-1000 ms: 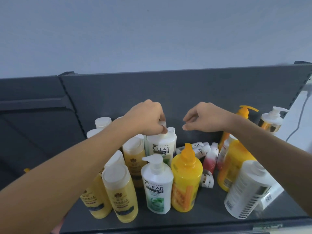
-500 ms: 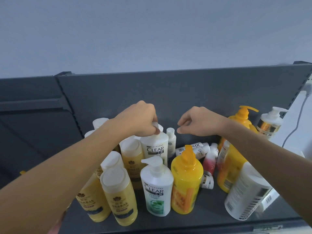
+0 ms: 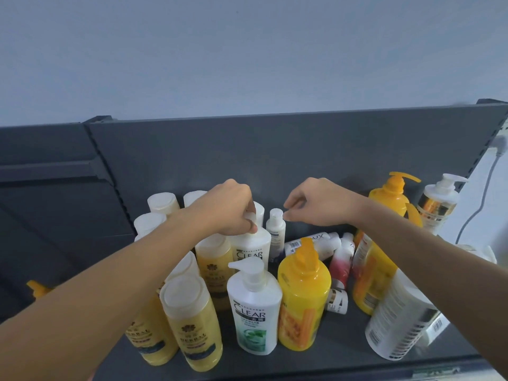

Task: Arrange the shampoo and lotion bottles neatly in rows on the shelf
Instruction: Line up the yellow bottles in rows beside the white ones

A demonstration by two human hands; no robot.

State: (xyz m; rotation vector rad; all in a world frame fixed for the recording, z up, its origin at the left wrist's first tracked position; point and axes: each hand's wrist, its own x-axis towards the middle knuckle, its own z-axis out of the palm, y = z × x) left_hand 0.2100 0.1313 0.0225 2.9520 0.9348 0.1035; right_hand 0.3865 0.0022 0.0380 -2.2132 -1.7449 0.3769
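Many shampoo and lotion bottles crowd the dark grey shelf (image 3: 346, 345). My left hand (image 3: 228, 210) is shut on the pump top of the rear white CLEAR bottle (image 3: 253, 247), which stands upright behind the front CLEAR pump bottle (image 3: 255, 312). A small white bottle (image 3: 275, 232) stands upright just right of it. My right hand (image 3: 316, 202) hovers with thumb and forefinger pinched together right beside that bottle's cap, holding nothing. Yellow HERBAL bottles (image 3: 192, 325) stand in rows at the left. A yellow-orange bottle (image 3: 302, 298) stands front centre.
Small bottles lie on their sides mid-shelf, among them a LUX one (image 3: 310, 243) and a pink one (image 3: 341, 266). At the right stand a yellow pump bottle (image 3: 387, 204), a gold-white pump bottle (image 3: 437, 206) and a big white bottle (image 3: 398, 317). The shelf's back panel (image 3: 302, 149) rises behind.
The small white bottle now stands free beside the rear CLEAR bottle. My right hand's pinched fingers sit just off its cap. My left hand keeps its hold on the CLEAR pump top.
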